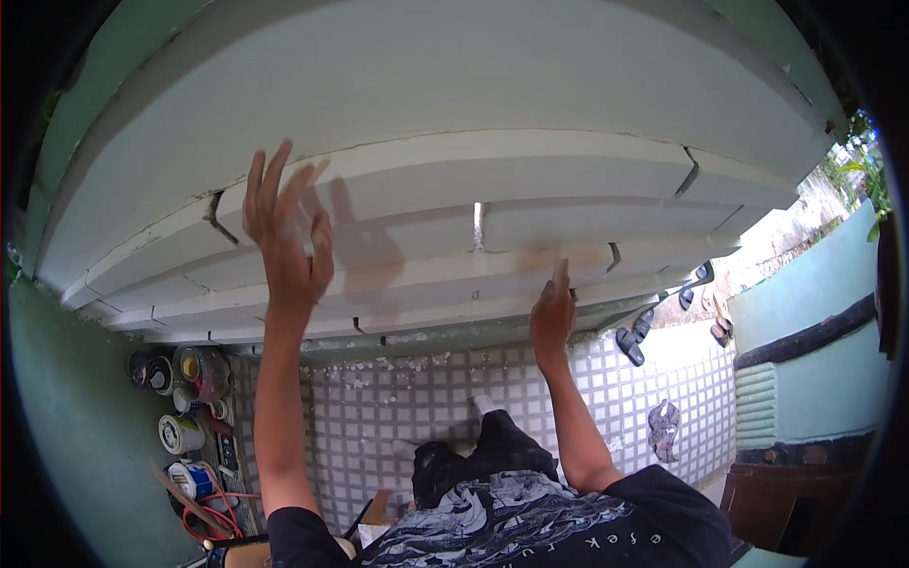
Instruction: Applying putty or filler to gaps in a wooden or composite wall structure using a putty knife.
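A white stepped wall of block courses (417, 180) fills the upper half of the view, with dark upright gaps between some blocks. My left hand (289, 251) is raised in front of the upper course with its fingers spread, holding nothing; its fingers are slightly blurred and cast a shadow. Lower and to the right, my right hand (552, 322) is closed around a thin, pale, flat thing (563, 273) that points up toward the lower course. A brownish smear of motion lies at its tip, so its exact kind is unclear.
White crumbs (355, 383) lie on the tiled floor (350, 426) below the wall. Paint buckets (180, 434) and a red hose (222, 511) stand along the left wall. Black sandals (634, 339) and a crumpled cloth (664, 431) are on the right.
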The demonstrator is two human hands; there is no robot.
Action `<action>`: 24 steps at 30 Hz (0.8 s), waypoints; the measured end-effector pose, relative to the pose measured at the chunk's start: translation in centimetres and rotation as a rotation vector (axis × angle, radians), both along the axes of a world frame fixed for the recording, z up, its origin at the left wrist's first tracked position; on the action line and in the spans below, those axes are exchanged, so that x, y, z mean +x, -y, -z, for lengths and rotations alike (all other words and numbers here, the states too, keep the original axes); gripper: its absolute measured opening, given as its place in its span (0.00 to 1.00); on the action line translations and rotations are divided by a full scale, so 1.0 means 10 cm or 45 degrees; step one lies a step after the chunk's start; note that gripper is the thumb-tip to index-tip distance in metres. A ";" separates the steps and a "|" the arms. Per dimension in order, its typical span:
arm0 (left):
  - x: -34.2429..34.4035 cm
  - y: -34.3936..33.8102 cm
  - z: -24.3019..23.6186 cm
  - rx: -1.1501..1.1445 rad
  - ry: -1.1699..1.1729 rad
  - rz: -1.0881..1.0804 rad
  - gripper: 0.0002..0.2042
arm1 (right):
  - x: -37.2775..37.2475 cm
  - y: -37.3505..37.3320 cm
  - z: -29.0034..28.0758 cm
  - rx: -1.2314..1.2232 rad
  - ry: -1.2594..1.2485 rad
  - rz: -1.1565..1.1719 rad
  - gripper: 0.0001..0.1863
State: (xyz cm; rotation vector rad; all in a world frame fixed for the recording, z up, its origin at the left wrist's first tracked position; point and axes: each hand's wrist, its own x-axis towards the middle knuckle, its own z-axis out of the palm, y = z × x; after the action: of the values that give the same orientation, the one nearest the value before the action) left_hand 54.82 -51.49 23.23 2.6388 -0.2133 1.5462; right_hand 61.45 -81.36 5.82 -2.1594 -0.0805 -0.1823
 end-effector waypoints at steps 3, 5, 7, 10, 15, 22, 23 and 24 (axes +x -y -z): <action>0.32 0.16 0.04 0.071 -0.050 -0.047 0.18 | 0.11 -0.14 0.38 -0.526 0.024 0.139 0.30; 0.50 0.26 0.20 0.058 0.017 -0.052 0.18 | 0.16 -0.25 0.68 -0.692 0.122 -0.318 0.29; 0.55 0.29 0.28 0.060 0.072 -0.075 0.20 | -0.01 -0.43 0.53 -0.445 0.162 -0.698 0.34; 0.63 0.36 0.31 -0.087 0.327 -0.031 0.18 | -0.11 -0.27 0.34 -0.168 0.060 -0.871 0.35; 0.56 0.33 0.24 -0.077 0.323 0.009 0.21 | 0.37 0.71 0.51 -0.326 -0.016 -0.149 0.31; 0.50 0.37 0.22 -0.058 0.247 0.064 0.21 | 0.84 2.38 0.30 -0.282 0.323 0.560 0.24; 0.47 0.32 0.22 -0.031 0.219 0.044 0.22 | 0.78 2.41 0.20 -0.285 0.336 0.572 0.24; 0.45 0.28 0.23 -0.011 0.193 0.029 0.23 | 0.68 2.40 0.05 -0.121 0.239 0.549 0.25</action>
State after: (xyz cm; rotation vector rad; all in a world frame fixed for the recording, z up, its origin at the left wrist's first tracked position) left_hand 59.36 -54.31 20.96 2.5046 -0.2443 1.7360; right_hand 68.30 -105.35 5.36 -2.2253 0.2767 -0.6397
